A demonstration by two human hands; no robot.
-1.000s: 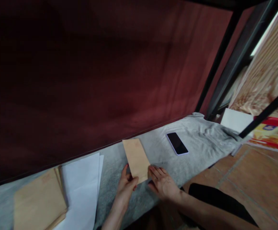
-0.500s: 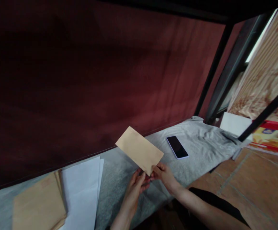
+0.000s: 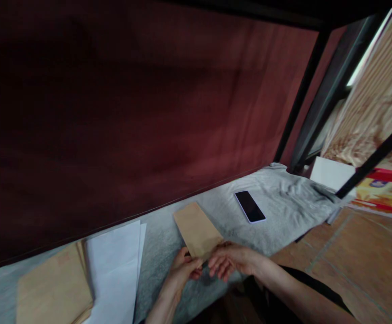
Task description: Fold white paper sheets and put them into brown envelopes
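A brown paper envelope (image 3: 198,228) lies slanted above the grey cloth, its near end toward me. My left hand (image 3: 182,269) is closed on the near left corner, thumb on top. At the near right corner is my right hand (image 3: 232,259), palm turned in and fingers loosely apart, slightly blurred. It overlaps the envelope's edge, but I see no grip on it. A small dark spot shows between the hands; what it is I cannot make out.
A stack of brown envelopes (image 3: 54,285) lies at the left, partly over white paper sheets (image 3: 114,270). A phone (image 3: 250,207) rests on the grey cloth (image 3: 283,193) to the right. Dark metal bars (image 3: 302,96) stand before a tiled floor (image 3: 347,256).
The envelope has come down and turned, its near end drawn toward me. My right hand has let go of its corner and opened. My left hand has shifted slightly left and keeps hold.
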